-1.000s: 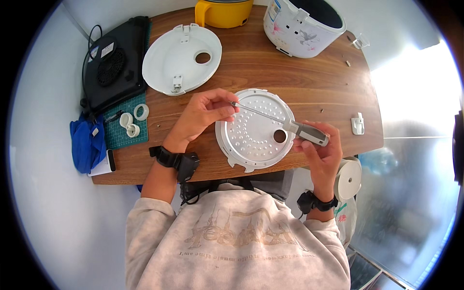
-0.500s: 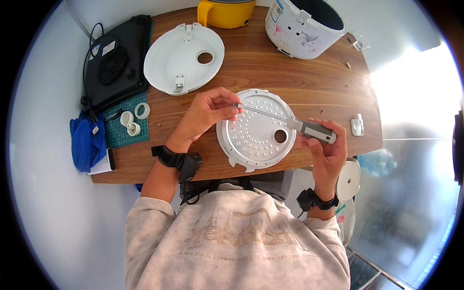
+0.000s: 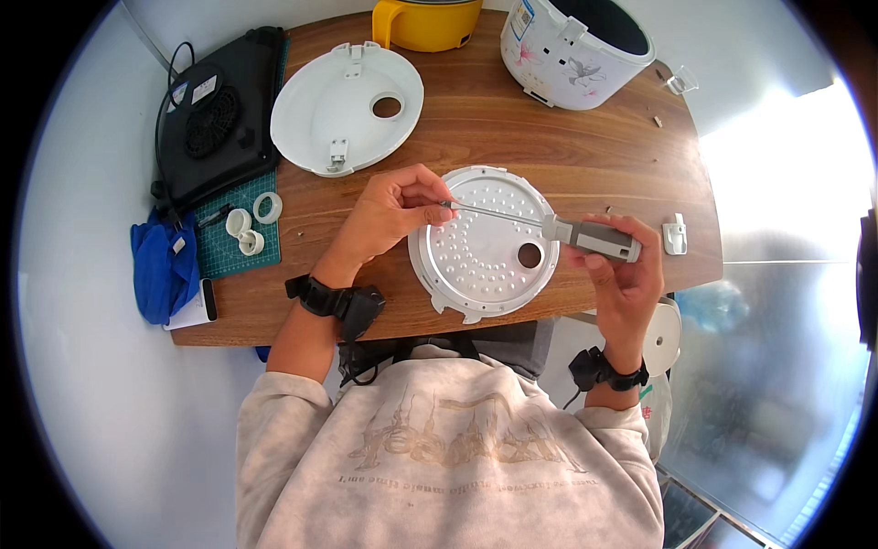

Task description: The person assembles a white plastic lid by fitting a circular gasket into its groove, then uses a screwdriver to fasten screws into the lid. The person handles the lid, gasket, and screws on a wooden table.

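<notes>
My right hand (image 3: 620,265) is closed round the grey and white handle of a screwdriver (image 3: 599,241), whose thin shaft points left. At the shaft's far end my left hand (image 3: 398,206) is pinched shut on its dark tip; whether a small screw sits there I cannot tell. Beneath the shaft lies a round silvery plate (image 3: 480,274) with raised dimples, a round hole at its right and notched tabs on its rim. The screwdriver is held above this plate, across its upper half.
Behind lie a white round lid (image 3: 311,114), a yellow pot (image 3: 430,26) and a white rice cooker body (image 3: 576,64). At the left are a black induction cooker (image 3: 215,119), white rings (image 3: 268,208), a green cutting mat (image 3: 238,263) and blue cloth (image 3: 165,270). A white latch piece (image 3: 675,235) lies right.
My right hand has shifted slightly right, and the screwdriver's handle has turned a little in its fingers. My left hand stays at the tip, almost still.
</notes>
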`<state>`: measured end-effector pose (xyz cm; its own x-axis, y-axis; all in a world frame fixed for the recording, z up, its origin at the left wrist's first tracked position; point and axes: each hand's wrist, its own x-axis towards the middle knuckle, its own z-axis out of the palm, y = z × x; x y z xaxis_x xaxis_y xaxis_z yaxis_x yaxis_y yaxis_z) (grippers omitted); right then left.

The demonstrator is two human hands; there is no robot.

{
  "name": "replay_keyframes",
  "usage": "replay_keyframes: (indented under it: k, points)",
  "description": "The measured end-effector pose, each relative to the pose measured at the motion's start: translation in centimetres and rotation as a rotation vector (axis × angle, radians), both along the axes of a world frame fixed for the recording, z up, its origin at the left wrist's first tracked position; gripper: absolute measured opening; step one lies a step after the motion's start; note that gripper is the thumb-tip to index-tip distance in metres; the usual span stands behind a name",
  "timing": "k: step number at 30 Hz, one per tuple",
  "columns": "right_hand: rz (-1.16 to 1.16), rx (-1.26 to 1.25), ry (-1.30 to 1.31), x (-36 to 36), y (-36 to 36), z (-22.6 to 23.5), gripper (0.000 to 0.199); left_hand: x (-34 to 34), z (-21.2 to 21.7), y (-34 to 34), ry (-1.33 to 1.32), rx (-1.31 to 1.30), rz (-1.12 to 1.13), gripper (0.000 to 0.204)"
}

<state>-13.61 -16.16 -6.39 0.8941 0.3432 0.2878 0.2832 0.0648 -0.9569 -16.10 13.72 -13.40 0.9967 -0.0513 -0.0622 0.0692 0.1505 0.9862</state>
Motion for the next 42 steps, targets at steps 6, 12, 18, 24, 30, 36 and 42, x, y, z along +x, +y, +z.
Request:
replay_keyframes:
  k: [6, 12, 18, 24, 30, 36, 42]
  points:
    - [-0.072, -0.04, 0.015, -0.1, -0.2, 0.0, 0.043, 0.0, 0.1, 0.0, -0.03, 0.019, 0.019, 0.019]
    - [-0.176, -0.166, -0.052, -0.3, -0.4, 0.0, 0.046, -0.1, 0.2, -0.1, -0.047, 0.05, 0.036, 0.016]
    - [-0.153, -0.287, -0.27, -0.6, -0.1, 1.4, 0.047, -0.3, 0.3, -0.3, -0.086, 0.122, 0.056, 0.016]
    - [-0.163, -0.374, -0.286, -0.4, 0.5, 2.1, 0.048, -0.4, 0.7, -0.5, -0.067, 0.218, 0.061, 0.016]
    - [-0.139, -0.261, -0.235, 0.1, 1.0, 2.1, 0.046, -0.3, 0.7, -0.6, -0.08, 0.25, 0.053, 0.015]
    - [-0.119, -0.186, -0.21, 0.5, 1.9, 2.8, 0.045, -0.5, 0.9, -0.6, -0.113, 0.288, 0.037, 0.022]
    - [-0.217, -0.255, -0.33, 2.3, 1.9, 3.7, 0.047, -0.4, 0.7, -0.8, -0.221, 0.315, 0.061, 0.043]
